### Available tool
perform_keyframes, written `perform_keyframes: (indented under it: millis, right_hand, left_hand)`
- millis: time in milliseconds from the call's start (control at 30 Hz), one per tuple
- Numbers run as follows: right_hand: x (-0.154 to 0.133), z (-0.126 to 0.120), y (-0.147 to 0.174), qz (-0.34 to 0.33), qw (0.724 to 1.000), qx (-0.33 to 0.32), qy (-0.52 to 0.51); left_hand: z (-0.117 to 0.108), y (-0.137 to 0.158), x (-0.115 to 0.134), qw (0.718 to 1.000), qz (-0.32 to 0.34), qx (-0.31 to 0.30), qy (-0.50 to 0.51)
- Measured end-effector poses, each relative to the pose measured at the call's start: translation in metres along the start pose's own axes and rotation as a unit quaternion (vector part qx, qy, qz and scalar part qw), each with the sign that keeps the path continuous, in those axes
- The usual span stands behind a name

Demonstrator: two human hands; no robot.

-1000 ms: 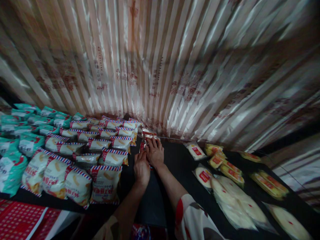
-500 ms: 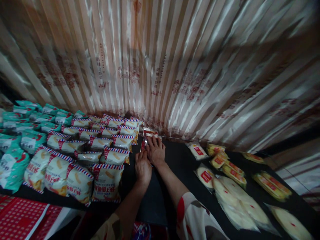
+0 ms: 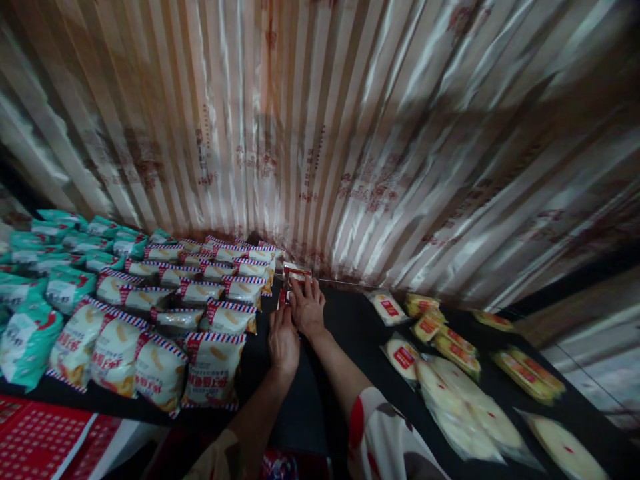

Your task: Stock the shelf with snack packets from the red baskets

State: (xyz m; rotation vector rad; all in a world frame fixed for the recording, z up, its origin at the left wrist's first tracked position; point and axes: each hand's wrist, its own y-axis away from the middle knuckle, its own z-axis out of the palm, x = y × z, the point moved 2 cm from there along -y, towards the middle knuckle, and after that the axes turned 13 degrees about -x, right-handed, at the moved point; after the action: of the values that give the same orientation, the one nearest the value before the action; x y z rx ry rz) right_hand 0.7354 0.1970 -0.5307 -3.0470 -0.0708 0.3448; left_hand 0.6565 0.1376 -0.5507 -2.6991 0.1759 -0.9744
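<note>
Small flat red-and-white packets (image 3: 297, 269) lie at the back of the black table, right beside the rows of snack bags. My right hand (image 3: 307, 309) rests palm down over them, its fingers stretched forward and a little apart. Just left of it, my left hand (image 3: 283, 341) has its fingers curled at the near left side of the packets, pinching a packet's edge. Both hands partly cover the packets, so their lower part is hidden. The nearest snack bag (image 3: 230, 317), white with red and a striped edge, stands to the left of my left hand.
Several teal bags (image 3: 30, 343) stand at the far left. Flat pale round breads in clear wrap (image 3: 465, 407) and yellow packs (image 3: 529, 375) lie on the right of the black table (image 3: 350, 320). A striped plastic sheet (image 3: 310, 133) hangs behind; a red perforated crate (image 3: 40, 433) is below left.
The view has tilted up slightly and turned a little right. My right fingers have shifted slightly on the packets; both hands stay at the same spot.
</note>
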Motion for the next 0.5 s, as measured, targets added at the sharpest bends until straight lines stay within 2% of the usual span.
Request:
perform_keyframes:
  millis: [167,300,400,500]
  right_hand:
    - [0.005,-0.011,0.017,-0.032,0.994,0.089,-0.059]
    - [0.010,-0.024,0.054,-0.070,0.979,0.131,-0.140]
    - [0.002,-0.035,0.100,-0.101,0.966,0.125,-0.204]
    - [-0.016,-0.036,0.159,-0.122,0.951,0.097,-0.268]
  left_hand:
    - [-0.012,0.005,0.010,0.998,0.052,0.039,-0.017]
    - [-0.035,0.018,0.023,0.995,0.088,0.051,0.017]
    - [-0.055,0.048,0.028,0.991,0.100,0.037,0.080]
    - [-0.073,0.100,0.025,0.983,0.118,-0.005,0.140]
